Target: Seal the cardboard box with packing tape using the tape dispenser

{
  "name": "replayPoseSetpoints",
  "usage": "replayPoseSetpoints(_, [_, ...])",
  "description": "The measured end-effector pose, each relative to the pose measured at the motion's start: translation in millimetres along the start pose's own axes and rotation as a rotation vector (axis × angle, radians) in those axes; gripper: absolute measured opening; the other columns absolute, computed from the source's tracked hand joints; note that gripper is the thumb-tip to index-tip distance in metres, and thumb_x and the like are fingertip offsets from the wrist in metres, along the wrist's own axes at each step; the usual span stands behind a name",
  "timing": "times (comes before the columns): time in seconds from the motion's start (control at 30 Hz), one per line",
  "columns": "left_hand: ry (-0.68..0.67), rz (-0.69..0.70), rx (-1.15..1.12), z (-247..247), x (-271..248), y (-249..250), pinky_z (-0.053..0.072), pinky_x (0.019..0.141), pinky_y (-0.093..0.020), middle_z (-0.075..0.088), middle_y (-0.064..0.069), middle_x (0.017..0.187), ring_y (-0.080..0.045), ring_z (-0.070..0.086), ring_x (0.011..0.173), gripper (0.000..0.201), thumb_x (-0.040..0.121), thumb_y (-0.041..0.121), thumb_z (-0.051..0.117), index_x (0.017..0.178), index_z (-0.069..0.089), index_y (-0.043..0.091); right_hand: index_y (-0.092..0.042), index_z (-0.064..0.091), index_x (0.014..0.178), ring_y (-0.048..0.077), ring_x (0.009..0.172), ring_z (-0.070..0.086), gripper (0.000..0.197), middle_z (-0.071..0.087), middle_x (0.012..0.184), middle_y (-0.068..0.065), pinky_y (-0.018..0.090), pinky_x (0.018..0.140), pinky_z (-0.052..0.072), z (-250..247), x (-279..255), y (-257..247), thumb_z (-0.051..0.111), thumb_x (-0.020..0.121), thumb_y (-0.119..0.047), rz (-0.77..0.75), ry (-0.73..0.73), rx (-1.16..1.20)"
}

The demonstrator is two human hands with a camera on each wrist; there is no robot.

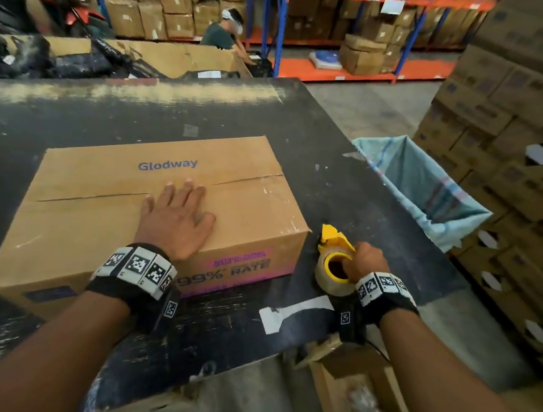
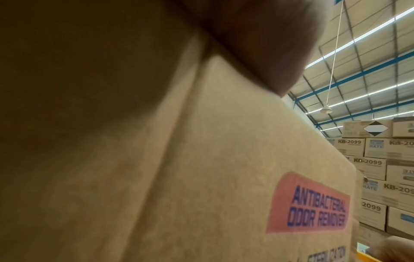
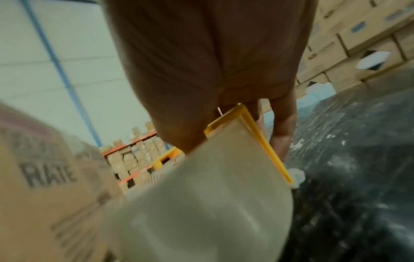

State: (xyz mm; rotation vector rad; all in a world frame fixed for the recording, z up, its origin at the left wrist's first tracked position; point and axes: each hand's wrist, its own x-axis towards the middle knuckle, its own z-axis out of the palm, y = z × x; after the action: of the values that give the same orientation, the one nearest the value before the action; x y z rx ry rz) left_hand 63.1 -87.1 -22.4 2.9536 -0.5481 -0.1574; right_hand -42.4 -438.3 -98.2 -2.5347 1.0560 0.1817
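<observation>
A brown cardboard box (image 1: 101, 199) printed "Glodway" lies on the black table (image 1: 346, 185), flaps closed, its centre seam running left to right. My left hand (image 1: 178, 214) rests flat on the box top near the seam, fingers straight. The left wrist view shows the box side (image 2: 224, 177) with a pink "Antibacterial odor remover" label. To the right of the box, my right hand (image 1: 365, 260) grips the yellow tape dispenser (image 1: 334, 238) with its clear tape roll (image 1: 329, 277), standing on the table. In the right wrist view the tape roll (image 3: 212, 203) fills the foreground under my palm (image 3: 212, 70).
A blue-lined sack (image 1: 427, 192) hangs open at the table's right edge. Stacked cartons (image 1: 513, 127) rise on the right. An open carton (image 1: 355, 397) stands below the near edge. A white label strip (image 1: 291, 313) sticks to the table. Another person (image 1: 225, 33) works by the far shelves.
</observation>
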Motion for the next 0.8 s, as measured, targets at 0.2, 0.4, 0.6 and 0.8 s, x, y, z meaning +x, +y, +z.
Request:
replayPoseSetpoints(0.2, [0.008, -0.007, -0.009, -2.6, -2.4, 2.6, 0.009, 0.125, -0.056, 0.007, 0.003, 0.172, -0.027, 0.007, 0.159, 0.077, 0.089, 0.059, 0.010, 0.160, 0.013, 0.029, -0.005, 0.055, 0.110, 0.036, 0.103, 0.065, 0.037, 0.067, 0.108, 0.021, 0.039, 0.082, 0.047, -39.3, -3.3, 7.0, 0.073, 0.083, -0.022, -0.085, 0.071, 0.402])
replayPoseSetpoints(0.4, [0.024, -0.004, -0.042, -3.5, -5.5, 3.1, 0.009, 0.125, -0.056, 0.009, 0.003, 0.172, -0.027, 0.007, 0.158, 0.076, 0.090, 0.058, 0.012, 0.160, 0.013, 0.030, -0.012, 0.045, 0.123, 0.016, 0.085, 0.063, 0.058, 0.065, 0.104, 0.008, 0.018, 0.068, 0.051, -126.6, -22.4, -57.7, 0.081, 0.078, -0.008, -0.525, 0.059, 0.616])
replayPoseSetpoints(0.6, [0.020, -0.003, -0.064, -6.7, -7.5, 4.9, 0.006, 0.126, -0.056, 0.007, 0.003, 0.172, -0.026, 0.005, 0.159, 0.077, 0.089, 0.059, 0.011, 0.160, 0.012, 0.030, -0.016, 0.059, 0.112, 0.022, 0.092, 0.068, 0.064, 0.070, 0.100, 0.002, 0.036, 0.076, 0.054, -133.3, -17.3, -171.4, 0.077, 0.068, -0.058, -0.918, 0.018, 0.448])
replayPoseSetpoints(0.8, [0.047, -0.011, -0.071, -2.8, -6.0, 2.5, 0.005, 0.126, -0.054, 0.010, 0.006, 0.172, -0.024, 0.006, 0.159, 0.078, 0.086, 0.061, 0.011, 0.159, 0.014, 0.033, -0.022, 0.053, 0.115, 0.016, 0.092, 0.062, 0.051, 0.065, 0.104, -0.002, 0.039, 0.079, 0.051, -104.2, -2.0, -227.0, 0.078, 0.078, -0.045, -1.044, -0.116, 0.185])
